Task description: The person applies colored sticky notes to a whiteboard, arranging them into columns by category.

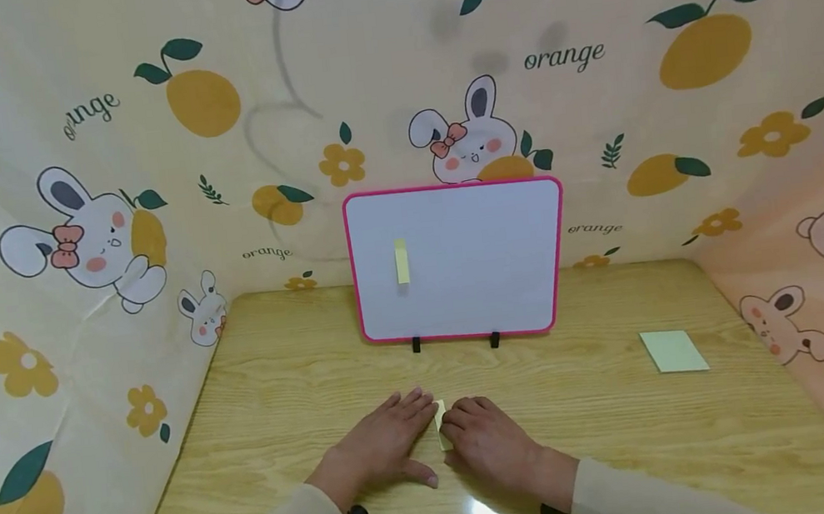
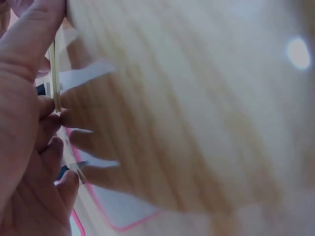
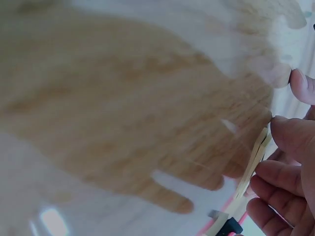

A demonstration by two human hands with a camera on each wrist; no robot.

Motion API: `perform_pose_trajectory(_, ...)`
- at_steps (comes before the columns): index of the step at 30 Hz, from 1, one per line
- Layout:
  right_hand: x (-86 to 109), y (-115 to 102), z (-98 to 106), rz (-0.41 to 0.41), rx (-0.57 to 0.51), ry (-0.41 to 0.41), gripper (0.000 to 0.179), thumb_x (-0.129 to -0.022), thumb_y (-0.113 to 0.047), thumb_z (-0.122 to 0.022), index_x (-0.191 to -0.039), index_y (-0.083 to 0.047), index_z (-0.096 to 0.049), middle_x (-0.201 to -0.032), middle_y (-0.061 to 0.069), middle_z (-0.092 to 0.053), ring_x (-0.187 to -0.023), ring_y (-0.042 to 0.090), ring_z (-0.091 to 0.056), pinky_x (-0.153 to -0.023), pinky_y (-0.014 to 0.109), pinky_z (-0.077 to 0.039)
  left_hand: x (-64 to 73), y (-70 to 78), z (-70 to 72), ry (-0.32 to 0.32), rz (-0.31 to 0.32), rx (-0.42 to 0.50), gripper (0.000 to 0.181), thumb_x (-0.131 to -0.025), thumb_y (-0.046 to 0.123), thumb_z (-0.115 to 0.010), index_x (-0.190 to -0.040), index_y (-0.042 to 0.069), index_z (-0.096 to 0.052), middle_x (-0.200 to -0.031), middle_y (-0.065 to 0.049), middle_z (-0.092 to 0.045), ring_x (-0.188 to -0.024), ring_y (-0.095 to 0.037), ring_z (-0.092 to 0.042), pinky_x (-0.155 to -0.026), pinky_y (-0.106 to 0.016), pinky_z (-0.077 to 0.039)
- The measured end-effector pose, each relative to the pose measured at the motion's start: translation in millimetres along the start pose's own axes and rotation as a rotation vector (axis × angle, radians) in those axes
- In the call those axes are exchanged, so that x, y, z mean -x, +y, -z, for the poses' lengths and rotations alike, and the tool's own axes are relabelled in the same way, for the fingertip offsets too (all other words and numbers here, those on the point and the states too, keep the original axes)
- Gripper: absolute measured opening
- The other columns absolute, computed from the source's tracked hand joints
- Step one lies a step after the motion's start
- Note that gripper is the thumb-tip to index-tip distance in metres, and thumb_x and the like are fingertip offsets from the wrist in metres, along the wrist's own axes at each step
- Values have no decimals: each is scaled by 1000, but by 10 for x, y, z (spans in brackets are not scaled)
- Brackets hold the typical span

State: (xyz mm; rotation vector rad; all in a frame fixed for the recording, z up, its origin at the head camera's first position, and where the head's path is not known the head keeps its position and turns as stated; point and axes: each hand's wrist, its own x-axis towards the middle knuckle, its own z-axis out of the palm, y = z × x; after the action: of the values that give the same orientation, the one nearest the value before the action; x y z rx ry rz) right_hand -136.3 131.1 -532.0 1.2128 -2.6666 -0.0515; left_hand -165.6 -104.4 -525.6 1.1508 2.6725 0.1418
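Note:
A narrow pale yellow strip of paper [image 1: 441, 426] lies upright to my view on the wooden table, between my two hands. In the right wrist view the strip [image 3: 252, 164] shows edge-on, as thin layers. My left hand [image 1: 389, 439] lies palm down with its fingers extended, fingertips right at the strip's left edge and thumb spread towards me. My right hand [image 1: 492, 445] has its fingers curled and pinches the strip from its right side. Part of the strip is hidden under the right fingers.
A pink-framed whiteboard [image 1: 472, 259] stands on black feet behind the hands, with another yellow strip [image 1: 402, 262] on its left part. A pale green square of paper [image 1: 674, 351] lies on the table [image 1: 281, 371] at the right. Printed cloth [image 1: 362, 69] surrounds the table.

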Motion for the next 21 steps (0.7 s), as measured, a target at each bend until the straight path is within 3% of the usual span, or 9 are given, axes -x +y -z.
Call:
perform_pose_trajectory(7, 12, -6, 9, 9, -15, 57, 24, -95, -41, -77, -102, -18, -72, -113, -6, -72, -112, 17, -62, -93, 38, -56, 15, 17, -6, -5, 5, 5, 108, -85, 77, -66, -165, 10, -36, -172, -7, -33, -162, -24, -26, -132, -45, -26)
perform_pose_trajectory(21, -29, 20, -36, -6, -68, 100, 19, -92, -37, -81, -95, -20, -73, -107, -8, -74, -107, 16, -62, -88, 37, -53, -11, 9, -44, -17, 25, 53, 111, -83, 77, -67, -166, 12, -33, -174, -4, -30, -163, -21, -22, -134, -43, -20)
